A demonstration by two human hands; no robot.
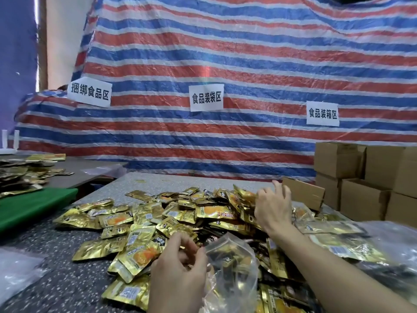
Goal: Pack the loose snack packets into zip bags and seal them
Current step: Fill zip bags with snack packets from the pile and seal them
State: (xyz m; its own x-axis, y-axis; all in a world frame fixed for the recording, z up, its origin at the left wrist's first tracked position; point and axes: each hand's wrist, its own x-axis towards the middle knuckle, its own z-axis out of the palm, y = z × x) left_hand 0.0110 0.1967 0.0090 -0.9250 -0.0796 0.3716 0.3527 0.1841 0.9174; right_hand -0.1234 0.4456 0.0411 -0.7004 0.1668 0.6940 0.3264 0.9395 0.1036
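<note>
A heap of loose gold snack packets (171, 218) covers the speckled grey table (67, 279). My left hand (180, 267) pinches the mouth of a clear zip bag (234, 263), which holds a few packets and stands open toward the heap. My right hand (273, 206) reaches into the far side of the heap, fingers curled around gold packets (246, 199) there. Filled clear bags (352, 245) lie to the right.
Brown cardboard boxes (365, 177) are stacked at the right, one flap (303, 193) just behind my right hand. A green board (33, 206) and another table with gold packets (20, 172) lie left. Empty clear bags (18, 267) sit at the near left. A striped tarp (225, 64) hangs behind.
</note>
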